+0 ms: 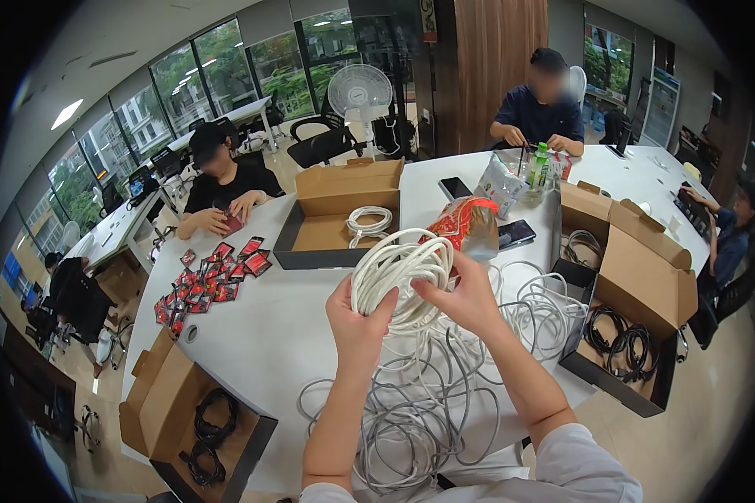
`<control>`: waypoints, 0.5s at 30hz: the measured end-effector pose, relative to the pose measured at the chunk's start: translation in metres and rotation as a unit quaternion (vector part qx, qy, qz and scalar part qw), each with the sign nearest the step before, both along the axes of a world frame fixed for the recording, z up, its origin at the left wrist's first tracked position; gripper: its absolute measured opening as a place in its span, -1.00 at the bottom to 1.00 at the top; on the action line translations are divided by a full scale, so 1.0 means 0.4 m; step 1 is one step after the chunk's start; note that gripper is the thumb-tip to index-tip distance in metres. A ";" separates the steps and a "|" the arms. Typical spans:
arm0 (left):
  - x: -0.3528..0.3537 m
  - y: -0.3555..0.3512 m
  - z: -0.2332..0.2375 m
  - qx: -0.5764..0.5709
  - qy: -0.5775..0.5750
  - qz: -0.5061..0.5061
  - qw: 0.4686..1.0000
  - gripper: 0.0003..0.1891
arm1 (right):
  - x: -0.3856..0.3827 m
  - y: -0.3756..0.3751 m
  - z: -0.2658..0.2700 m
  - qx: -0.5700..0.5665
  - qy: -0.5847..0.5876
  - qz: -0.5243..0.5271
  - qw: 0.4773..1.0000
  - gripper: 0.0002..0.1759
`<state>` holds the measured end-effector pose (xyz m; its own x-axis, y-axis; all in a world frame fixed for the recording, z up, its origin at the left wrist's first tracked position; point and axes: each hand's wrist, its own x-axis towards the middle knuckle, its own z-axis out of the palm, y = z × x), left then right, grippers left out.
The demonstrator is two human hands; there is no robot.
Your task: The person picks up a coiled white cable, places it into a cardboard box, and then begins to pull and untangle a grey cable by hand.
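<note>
Between the hands [407, 306], coiled white cable [401, 277].

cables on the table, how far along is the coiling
Probably partway. The white coil in the middle box and black bundles in the left box and right box look done. The left hand and right hand hold a larger white bundle. The loose white and grey tangle on the table seems left to coil.

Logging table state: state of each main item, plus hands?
Left hand: gripping held white cable
Right hand: gripping held white cable
Held white cable: coiled
Cable pile: loose, tangled
Far box: open, white coil inside
Near-left box: open, black cables inside
Right box: open, black cables inside
Red sachets: piled loosely
Bottle: capped, upright
</note>
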<state>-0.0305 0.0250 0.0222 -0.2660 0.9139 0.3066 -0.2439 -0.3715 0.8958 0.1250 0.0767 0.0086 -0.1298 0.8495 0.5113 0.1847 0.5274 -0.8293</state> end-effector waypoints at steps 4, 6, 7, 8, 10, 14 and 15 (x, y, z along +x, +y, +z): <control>0.006 0.015 -0.031 0.081 0.105 0.071 0.989 -0.82 | 0.014 -0.004 0.000 -0.028 -0.079 -0.038 0.996 -0.66; 0.023 0.017 -0.041 0.146 0.171 0.120 0.967 -0.83 | 0.018 0.003 -0.008 -0.027 -0.076 -0.042 0.996 -0.68; 0.029 0.010 -0.041 0.133 0.192 0.121 0.965 -0.83 | 0.019 0.009 -0.016 -0.027 -0.064 -0.037 0.997 -0.67; 0.033 -0.001 -0.038 0.120 0.213 0.122 0.962 -0.82 | 0.022 0.016 -0.025 -0.026 -0.052 -0.034 0.998 -0.67; 0.042 -0.012 -0.038 0.108 0.238 0.121 0.958 -0.81 | 0.026 0.027 -0.036 -0.054 0.000 0.013 0.998 -0.69; 0.052 -0.016 -0.046 0.108 0.256 0.122 0.953 -0.80 | 0.013 0.041 -0.045 -0.089 0.115 0.084 0.986 -0.53; 0.053 -0.014 -0.047 0.108 0.261 0.125 0.951 -0.80 | 0.007 0.050 -0.058 -0.088 0.153 0.097 0.980 -0.49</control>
